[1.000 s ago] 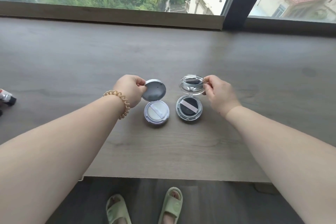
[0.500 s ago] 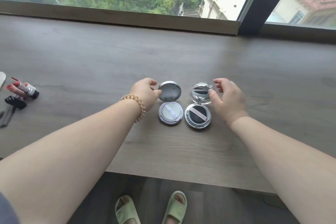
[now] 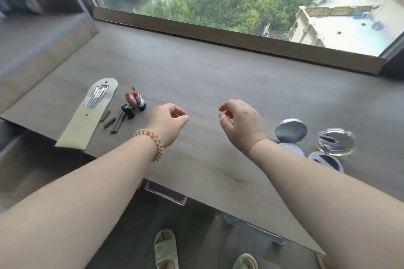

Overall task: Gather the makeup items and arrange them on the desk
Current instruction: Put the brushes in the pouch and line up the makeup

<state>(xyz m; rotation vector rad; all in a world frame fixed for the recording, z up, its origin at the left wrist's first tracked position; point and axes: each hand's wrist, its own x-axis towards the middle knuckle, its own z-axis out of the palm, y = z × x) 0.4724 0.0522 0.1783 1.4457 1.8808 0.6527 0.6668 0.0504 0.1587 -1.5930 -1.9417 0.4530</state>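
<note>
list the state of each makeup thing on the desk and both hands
brush pouch: flap open, brushes showing, lying flat
lipsticks: two, uncapped, red tips out
black cap: off, lying beside the lipsticks
left compact: lid open, base partly hidden by the right forearm
right compact: lid open, mirror facing up
left hand: empty, fingers loosely curled, above the desk
right hand: empty, fingers loosely curled

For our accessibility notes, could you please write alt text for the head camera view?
Two empty hands, left hand and right hand, hover over a grey desk by a window. Two open compacts lie at right; lipsticks and a brush pouch at left.
</note>
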